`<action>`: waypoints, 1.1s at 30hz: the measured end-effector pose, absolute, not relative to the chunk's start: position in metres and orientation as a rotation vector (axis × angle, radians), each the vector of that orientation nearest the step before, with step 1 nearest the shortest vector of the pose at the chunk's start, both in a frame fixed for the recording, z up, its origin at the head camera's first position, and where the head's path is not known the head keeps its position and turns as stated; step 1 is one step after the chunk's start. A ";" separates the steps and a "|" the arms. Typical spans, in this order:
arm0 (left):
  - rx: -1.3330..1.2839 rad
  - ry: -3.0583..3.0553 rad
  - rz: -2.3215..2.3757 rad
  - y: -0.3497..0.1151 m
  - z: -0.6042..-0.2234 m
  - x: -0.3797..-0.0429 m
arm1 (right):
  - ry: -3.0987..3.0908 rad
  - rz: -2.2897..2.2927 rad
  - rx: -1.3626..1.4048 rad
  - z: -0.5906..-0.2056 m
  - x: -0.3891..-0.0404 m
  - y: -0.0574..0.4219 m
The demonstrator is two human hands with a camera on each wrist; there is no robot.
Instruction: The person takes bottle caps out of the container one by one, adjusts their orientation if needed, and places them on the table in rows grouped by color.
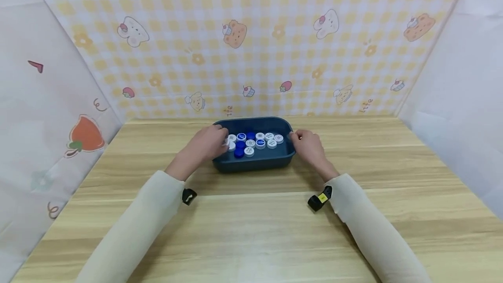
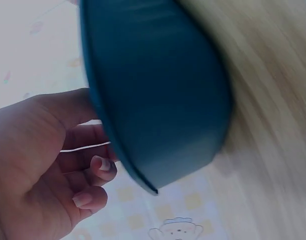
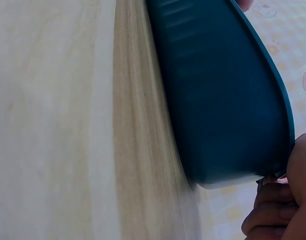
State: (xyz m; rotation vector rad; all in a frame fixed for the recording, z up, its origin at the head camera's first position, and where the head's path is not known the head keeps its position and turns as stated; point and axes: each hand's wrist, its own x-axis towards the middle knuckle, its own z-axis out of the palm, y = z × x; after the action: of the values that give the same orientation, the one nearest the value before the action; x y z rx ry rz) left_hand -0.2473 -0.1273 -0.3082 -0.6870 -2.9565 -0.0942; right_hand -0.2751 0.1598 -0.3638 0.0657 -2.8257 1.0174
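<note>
A dark blue-green plastic tray [image 1: 257,167] with rounded corners sits towards the back of the wooden table. Several white and blue bottle caps [image 1: 250,143] lie inside it, mostly in its left and middle part. At the tray's left end, my left hand [image 1: 208,142] grips the rim; the left wrist view shows the thumb [image 2: 75,106] at the rim and some fingers curled. My right hand [image 1: 308,145] pinches the right end of the rim, fingers [image 3: 270,212] bent beneath it in the right wrist view. The left hand hides some caps.
The wood-grain table [image 1: 251,230] stretches around the tray. Behind stands a yellow checked cloth backdrop [image 1: 259,64], close to the tray's far side. White cloth walls [image 1: 47,99] border the left and right. Black straps [image 1: 320,199] are on both wrists.
</note>
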 end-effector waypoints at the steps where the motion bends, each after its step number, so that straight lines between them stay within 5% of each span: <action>1: -0.696 -2.951 -0.107 -0.128 -0.307 -0.245 | -2.826 1.022 0.064 -0.364 -0.275 0.159; 33: -0.830 -2.747 -0.326 -0.154 -0.290 -0.168 | -2.770 1.091 0.073 -0.361 -0.270 0.157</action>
State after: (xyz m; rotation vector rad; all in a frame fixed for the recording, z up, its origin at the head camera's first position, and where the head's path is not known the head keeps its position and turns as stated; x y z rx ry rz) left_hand -0.1680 -0.1539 -0.2897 -0.8301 -2.7470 -0.3264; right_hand -0.2702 0.1571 -0.3608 0.0733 -2.7700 1.0915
